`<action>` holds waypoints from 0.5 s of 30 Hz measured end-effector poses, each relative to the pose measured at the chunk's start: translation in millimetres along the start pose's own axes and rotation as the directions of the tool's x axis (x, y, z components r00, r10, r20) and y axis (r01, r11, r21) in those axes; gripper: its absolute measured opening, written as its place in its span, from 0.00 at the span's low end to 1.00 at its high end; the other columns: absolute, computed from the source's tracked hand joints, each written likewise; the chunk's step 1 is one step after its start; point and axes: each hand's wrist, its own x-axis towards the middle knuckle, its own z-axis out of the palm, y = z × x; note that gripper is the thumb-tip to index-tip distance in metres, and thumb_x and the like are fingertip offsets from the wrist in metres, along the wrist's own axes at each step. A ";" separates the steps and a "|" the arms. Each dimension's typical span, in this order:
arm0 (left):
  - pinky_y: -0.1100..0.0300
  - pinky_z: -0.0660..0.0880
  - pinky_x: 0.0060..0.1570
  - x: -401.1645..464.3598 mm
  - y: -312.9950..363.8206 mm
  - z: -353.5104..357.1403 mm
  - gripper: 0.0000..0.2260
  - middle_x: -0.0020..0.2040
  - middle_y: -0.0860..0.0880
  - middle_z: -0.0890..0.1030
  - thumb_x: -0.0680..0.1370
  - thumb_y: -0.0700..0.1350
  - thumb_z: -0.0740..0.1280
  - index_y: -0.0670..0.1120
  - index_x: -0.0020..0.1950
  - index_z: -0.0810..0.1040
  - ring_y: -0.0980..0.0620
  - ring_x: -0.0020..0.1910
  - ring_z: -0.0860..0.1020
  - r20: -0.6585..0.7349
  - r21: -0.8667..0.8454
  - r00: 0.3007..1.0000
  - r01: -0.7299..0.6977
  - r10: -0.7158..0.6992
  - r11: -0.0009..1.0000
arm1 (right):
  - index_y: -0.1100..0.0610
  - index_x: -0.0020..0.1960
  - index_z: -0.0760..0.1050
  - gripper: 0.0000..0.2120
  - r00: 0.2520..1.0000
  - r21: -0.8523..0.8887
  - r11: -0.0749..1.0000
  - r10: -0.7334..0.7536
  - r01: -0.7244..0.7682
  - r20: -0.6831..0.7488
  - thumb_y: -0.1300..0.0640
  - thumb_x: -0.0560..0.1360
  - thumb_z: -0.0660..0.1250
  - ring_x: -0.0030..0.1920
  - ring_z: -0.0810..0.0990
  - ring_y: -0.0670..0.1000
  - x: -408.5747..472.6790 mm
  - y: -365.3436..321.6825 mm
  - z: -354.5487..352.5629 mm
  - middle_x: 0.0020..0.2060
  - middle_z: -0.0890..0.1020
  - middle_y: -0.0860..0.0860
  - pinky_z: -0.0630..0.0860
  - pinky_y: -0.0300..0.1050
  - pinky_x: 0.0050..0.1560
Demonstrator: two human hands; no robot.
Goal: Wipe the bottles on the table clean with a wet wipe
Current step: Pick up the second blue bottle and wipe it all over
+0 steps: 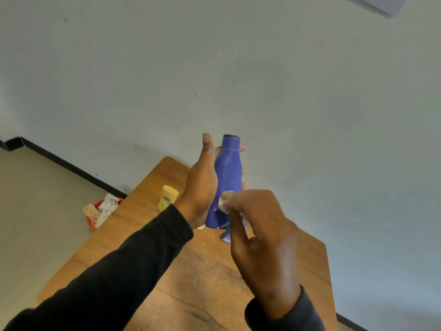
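My left hand (201, 185) grips a tall blue bottle (228, 173) above the wooden table (148, 247), thumb up along its left side and fingertips showing past its right side. My right hand (260, 232) pinches a small wad of white wet wipe (223, 202) and presses it against the bottle's lower part. White streaks mark the bottle near its base. A small yellow bottle (167, 197) stands upright on the table to the left of my left hand. A second blue item (225, 236) shows partly below the held bottle, mostly hidden.
A red bin (91, 223) with crumpled used wipes sits on the floor left of the table. White dust speckles the tabletop. A pale wall rises directly behind the table, with a black skirting along the floor.
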 end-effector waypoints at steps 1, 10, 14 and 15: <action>0.55 0.76 0.36 -1.0 1.4 -0.5 0.36 0.37 0.47 0.78 0.79 0.71 0.45 0.49 0.65 0.81 0.49 0.35 0.76 0.001 -0.007 1.000 0.006 -0.006 1.000 | 0.60 0.47 0.83 0.04 0.999 -0.004 0.999 0.034 -0.034 -0.015 0.67 0.74 0.72 0.42 0.83 0.52 -2.1 3.5 -1.2 0.43 0.84 0.51 0.80 0.46 0.41; 0.55 0.75 0.38 -10.8 6.1 7.7 0.35 0.34 0.50 0.80 0.79 0.70 0.46 0.48 0.64 0.81 0.51 0.33 0.75 0.005 -0.066 1.000 -0.007 0.008 0.998 | 0.59 0.47 0.83 0.06 0.997 0.075 0.995 0.065 -0.062 -0.052 0.68 0.73 0.73 0.42 0.83 0.51 2.0 -5.9 -5.8 0.43 0.83 0.49 0.80 0.49 0.40; 0.51 0.76 0.43 -13.0 5.9 4.6 0.34 0.37 0.51 0.82 0.80 0.70 0.47 0.50 0.61 0.83 0.49 0.37 0.76 -0.064 -0.006 0.998 -0.005 0.005 1.000 | 0.57 0.45 0.82 0.09 0.990 0.055 0.993 0.106 -0.101 -0.096 0.69 0.72 0.73 0.41 0.83 0.49 -3.9 -2.4 -3.9 0.42 0.83 0.46 0.80 0.48 0.39; 0.50 0.76 0.45 -15.6 2.9 7.3 0.33 0.37 0.51 0.82 0.80 0.70 0.47 0.50 0.61 0.83 0.48 0.39 0.76 -0.058 0.016 0.998 0.007 -0.006 1.000 | 0.57 0.45 0.82 0.10 0.979 0.052 0.987 0.156 -0.150 -0.133 0.71 0.71 0.73 0.41 0.83 0.50 -1.1 1.9 -4.4 0.42 0.83 0.46 0.80 0.48 0.39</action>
